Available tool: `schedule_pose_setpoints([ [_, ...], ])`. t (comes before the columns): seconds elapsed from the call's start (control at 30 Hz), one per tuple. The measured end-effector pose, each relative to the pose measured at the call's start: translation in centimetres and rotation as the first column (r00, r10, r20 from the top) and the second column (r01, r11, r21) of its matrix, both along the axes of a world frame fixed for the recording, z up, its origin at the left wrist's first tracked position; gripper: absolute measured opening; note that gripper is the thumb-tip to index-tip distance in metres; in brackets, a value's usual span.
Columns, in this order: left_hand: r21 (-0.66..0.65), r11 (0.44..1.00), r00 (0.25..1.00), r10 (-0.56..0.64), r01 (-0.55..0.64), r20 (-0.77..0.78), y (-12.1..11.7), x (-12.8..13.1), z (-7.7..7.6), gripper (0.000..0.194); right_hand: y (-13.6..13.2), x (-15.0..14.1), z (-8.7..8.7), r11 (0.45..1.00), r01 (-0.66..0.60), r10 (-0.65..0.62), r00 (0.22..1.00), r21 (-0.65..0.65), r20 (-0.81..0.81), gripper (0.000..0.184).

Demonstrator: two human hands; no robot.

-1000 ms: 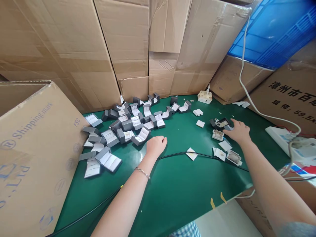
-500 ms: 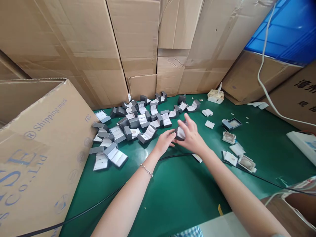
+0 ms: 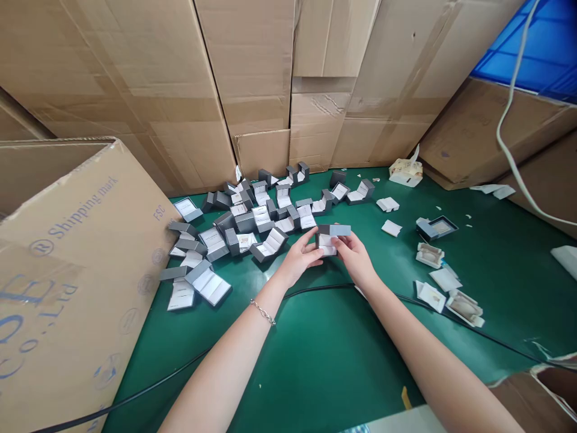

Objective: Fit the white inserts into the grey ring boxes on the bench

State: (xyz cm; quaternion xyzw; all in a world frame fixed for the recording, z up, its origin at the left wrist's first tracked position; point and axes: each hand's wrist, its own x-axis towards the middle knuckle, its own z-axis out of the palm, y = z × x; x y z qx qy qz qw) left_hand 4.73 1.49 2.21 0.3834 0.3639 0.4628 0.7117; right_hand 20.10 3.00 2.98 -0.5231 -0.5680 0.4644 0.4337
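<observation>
A small dark grey hinged box with a pale lining is held between both hands over the table, its lid raised. My left hand grips the box from the left, fingers under its side. On the opposite side my right hand closes on it, the thumb at the lining. Many similar grey boxes, most with lids open and white insides, lie in a cluster just left of and beyond my hands. Off to the right sits another open box with a framed lid.
White inserts and folded cards are scattered at right. A black cable crosses the green table. A large carton stands left; stacked cartons wall the back. A tissue pack sits near them.
My right hand has come from the right side of the table to the middle with a grey box. My left hand now holds it too. The view has shifted rightward.
</observation>
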Motion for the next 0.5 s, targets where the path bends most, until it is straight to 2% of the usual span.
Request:
schedule_pose_setpoints([
  [0.1, -0.035, 0.999, 0.999, -0.031, 0.032, 0.028, -0.1, 0.1, -0.2, 0.066, 0.1, -0.1, 0.5, 0.998, -0.009, 0.001, 0.995, -0.07, -0.1, 0.037],
  [0.2, -0.076, 0.997, 0.999, -0.004, 0.007, 0.042, 0.0, 0.2, -0.2, 0.062, -0.1, -0.1, 0.9, 0.995, -0.008, -0.009, 0.986, -0.104, -0.165, 0.034],
  [0.37, -0.111, 0.994, 1.0, 0.022, -0.021, 0.0, -0.1, 0.4, 0.6, 0.055, -0.2, -0.2, 0.6, 0.995, -0.021, 0.014, 0.997, -0.097, -0.072, 0.037],
  [0.5, -0.092, 0.996, 1.0, -0.004, 0.002, -0.017, -0.4, 0.4, 1.0, 0.048, -0.1, -0.2, -0.1, 0.999, -0.04, 0.04, 0.999, -0.029, 0.026, 0.036],
])
